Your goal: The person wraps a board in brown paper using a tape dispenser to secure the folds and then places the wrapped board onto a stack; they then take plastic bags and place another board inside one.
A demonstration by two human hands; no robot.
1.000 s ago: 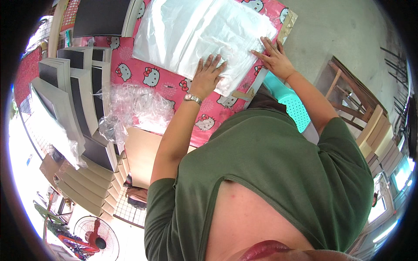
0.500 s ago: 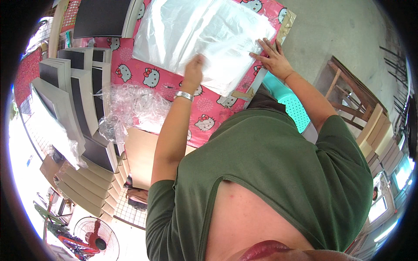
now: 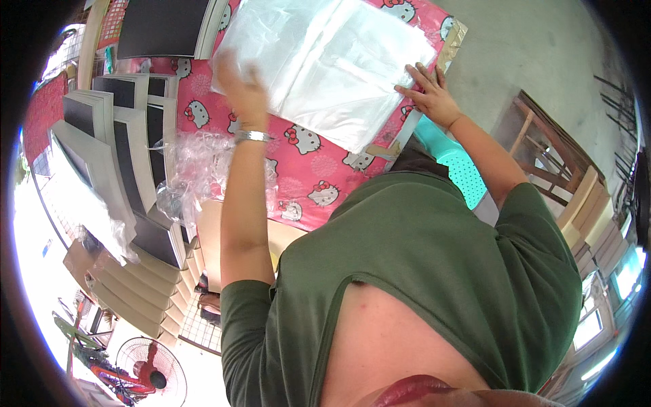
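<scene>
A stack of clear plastic bags or sheets lies flat on the table, which has a pink cartoon-cat cover. My right hand rests at the right edge of the plastic, fingers spread and holding nothing. At its left edge is my left hand, a silver bracelet or watch on the wrist. Motion smears its fingers, so I cannot tell whether they grip the plastic. Crumpled clear plastic wrap sits to the left of my left forearm.
Stacks of black-and-white boards or boxes stand along the left side. A larger dark panel is at the back left. Beside my right arm is a turquoise perforated plastic chair. A fan stands lower left, and a wooden frame at right.
My left hand has swept left across the plastic from its middle to its left edge. The sheet looks flatter there. My right hand stays at the right edge.
</scene>
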